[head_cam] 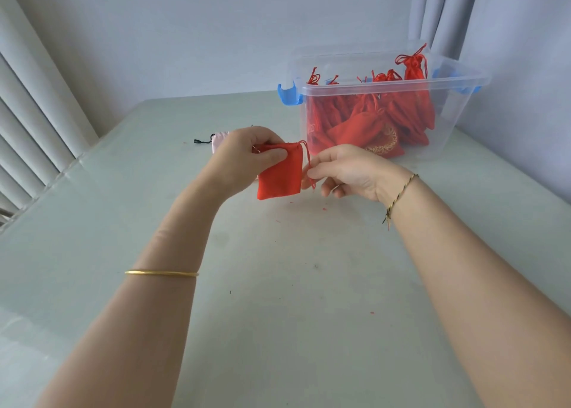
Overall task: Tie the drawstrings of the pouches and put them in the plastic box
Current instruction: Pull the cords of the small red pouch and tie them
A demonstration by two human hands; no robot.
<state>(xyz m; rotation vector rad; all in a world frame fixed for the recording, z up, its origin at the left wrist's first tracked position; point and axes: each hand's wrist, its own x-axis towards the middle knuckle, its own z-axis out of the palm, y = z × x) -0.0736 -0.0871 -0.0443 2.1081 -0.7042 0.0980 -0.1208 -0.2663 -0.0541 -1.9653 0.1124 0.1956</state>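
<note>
- Your left forearm wears a gold bangle (160, 273). Your right wrist wears a braided cord bracelet (400, 194).
- The desk (278, 308) has a few red lint flecks near the hands.
- Your left hand (241, 157) holds the red pouch (279, 177) at its top left. The fingers are clamped on the fabric, thumb across the front.
- Pouch is mid-desk, between your 2 hands, mouth not cinched. Cannot tell if its bottom touches the desk.
- Your right hand (349, 172) pinches the drawstring (308, 160) at the pouch's right edge, fingertips (312, 172) together on the cord.
- A pink pouch (220, 138) with a black cord lies just behind your left hand, mostly hidden.
- The clear plastic box (457, 111) with blue latches (289, 95) sits far right, open. Many tied red pouches (364, 120) are inside, and 1 sticks up above the rim.
</note>
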